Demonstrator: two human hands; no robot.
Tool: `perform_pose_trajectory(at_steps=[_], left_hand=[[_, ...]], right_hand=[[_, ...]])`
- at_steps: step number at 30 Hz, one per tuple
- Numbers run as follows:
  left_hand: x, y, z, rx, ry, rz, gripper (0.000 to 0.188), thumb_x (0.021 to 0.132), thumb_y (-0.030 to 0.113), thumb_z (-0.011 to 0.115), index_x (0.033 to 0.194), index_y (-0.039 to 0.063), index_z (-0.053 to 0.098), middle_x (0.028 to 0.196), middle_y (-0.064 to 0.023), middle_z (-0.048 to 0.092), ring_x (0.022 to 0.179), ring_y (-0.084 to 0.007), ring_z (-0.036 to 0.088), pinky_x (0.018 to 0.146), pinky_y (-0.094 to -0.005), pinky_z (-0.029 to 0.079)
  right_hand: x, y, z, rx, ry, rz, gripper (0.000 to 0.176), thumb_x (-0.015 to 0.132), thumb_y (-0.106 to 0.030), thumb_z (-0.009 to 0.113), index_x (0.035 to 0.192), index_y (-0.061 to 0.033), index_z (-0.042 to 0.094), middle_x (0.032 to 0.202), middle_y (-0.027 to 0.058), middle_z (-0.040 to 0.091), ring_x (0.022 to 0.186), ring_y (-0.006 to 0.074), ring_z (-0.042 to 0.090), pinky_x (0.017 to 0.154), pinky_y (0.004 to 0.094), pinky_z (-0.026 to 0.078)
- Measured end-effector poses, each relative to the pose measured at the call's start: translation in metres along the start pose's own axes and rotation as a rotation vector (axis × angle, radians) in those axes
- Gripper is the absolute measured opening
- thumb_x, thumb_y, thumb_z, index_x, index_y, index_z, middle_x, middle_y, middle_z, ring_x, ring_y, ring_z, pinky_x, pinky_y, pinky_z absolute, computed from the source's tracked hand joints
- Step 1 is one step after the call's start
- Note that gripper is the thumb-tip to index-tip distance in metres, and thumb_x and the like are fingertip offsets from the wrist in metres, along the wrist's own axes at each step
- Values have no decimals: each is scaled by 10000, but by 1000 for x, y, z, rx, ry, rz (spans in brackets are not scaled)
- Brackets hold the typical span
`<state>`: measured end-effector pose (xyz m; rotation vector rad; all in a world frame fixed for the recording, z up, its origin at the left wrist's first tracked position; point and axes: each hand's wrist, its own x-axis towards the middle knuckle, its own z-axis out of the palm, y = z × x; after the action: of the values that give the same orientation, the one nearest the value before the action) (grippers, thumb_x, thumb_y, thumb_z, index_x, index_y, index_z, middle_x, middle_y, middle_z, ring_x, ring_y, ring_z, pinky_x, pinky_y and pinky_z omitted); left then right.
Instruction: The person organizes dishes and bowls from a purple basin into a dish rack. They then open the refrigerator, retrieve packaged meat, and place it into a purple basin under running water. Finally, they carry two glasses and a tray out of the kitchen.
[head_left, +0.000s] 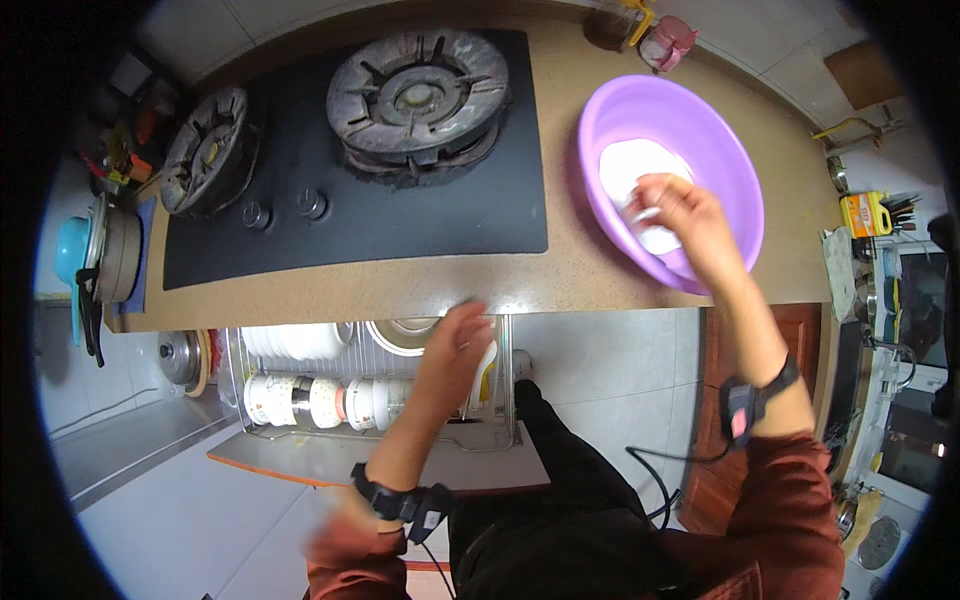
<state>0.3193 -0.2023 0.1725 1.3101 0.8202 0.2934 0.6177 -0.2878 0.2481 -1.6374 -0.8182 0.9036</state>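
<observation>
A purple plastic basin (731, 180) stands on the counter to the right of the gas hob (420, 225). White round dishware (637, 161) lies inside it. Over the basin is my right hand (679, 210), blurred, with its fingers bent close to the white dishware; whether it grips anything is unclear. My left hand (457, 337) is above the pulled-out wire dish drawer (512, 390), near its right end, fingers partly curled and blurred. White plates (292, 341), patterned cups or bowls (274, 400) and a round metal-looking lid or dish (401, 337) sit in the drawer.
The drawer's front panel (480, 457) juts out below the counter edge. Pans (120, 251) stand at the left end of the counter, and a pink cup (667, 43) at its back. A black cable (656, 465) hangs near my right forearm.
</observation>
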Motion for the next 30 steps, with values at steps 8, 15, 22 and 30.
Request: perform_pose_trajectory(at_steps=[8, 15, 22, 30], left_hand=[[105, 70, 128, 152, 56, 193, 745, 795, 144, 593, 1347, 28, 105, 1266, -218, 330, 1021, -233, 505, 823, -316, 440], [111, 55, 143, -5, 5, 199, 845, 774, 71, 596, 1364, 99, -8, 1232, -235, 363, 999, -263, 504, 752, -316, 468], [106, 61, 142, 12, -1, 207, 828, 811, 47, 549, 1367, 102, -63, 1178, -223, 411, 908, -221, 562, 674, -281, 491], [104, 57, 145, 124, 152, 224, 870, 724, 86, 640, 1364, 56, 52, 1071, -239, 479, 908, -291, 561, 734, -354, 482]], right_hand=[[98, 93, -134, -323, 462, 459, 297, 835, -250, 438, 894, -25, 622, 740, 95, 594, 677, 189, 566, 611, 302, 452], [148, 116, -139, -933, 343, 443, 614, 827, -485, 382, 947, 79, 590, 949, 279, 580, 894, 389, 570, 793, 385, 431], [140, 90, -130, -589, 140, 638, 614, 828, -551, 421, 1021, 13, 564, 914, 124, 615, 820, 190, 596, 708, 395, 475], [104, 26, -151, -34, -343, 413, 389, 754, -225, 657, 1041, 12, 546, 962, 84, 608, 888, 166, 583, 772, 291, 484]])
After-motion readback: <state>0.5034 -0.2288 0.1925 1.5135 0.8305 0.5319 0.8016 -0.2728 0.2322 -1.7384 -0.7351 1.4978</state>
